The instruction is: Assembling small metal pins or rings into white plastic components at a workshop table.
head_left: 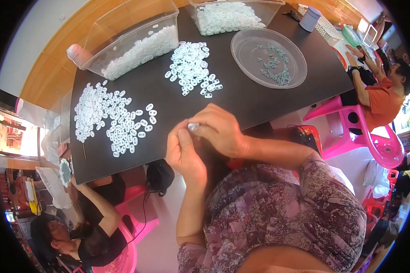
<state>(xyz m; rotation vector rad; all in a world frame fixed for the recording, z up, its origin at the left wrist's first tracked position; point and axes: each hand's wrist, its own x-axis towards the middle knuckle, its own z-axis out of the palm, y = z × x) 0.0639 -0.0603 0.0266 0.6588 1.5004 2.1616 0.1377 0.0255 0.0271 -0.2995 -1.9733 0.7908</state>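
Over the table's near edge my two hands meet, fingers closed together. A small white oval plastic piece point(193, 127) shows between them. My left hand point(185, 148) has thumb and fingers pinched at its left side. My right hand point(221, 129) curls over it from the right, thumb and forefinger on the piece. The fingers hide most of it. Beyond the hands lies a pile of white plastic pieces point(189, 66). A second, wider pile of white oval pieces with dark holes point(118, 116) spreads at the left. Small grey-green parts point(278, 66) lie in a round clear tray point(241, 57).
Two clear bins point(143, 57) point(228, 18) of white pieces stand along the dark table's point(182, 120) far side. A grey-lidded jar point(310, 19) is at the far right. One person in orange point(381, 98) sits right, another in black point(100, 245) left, on pink chairs.
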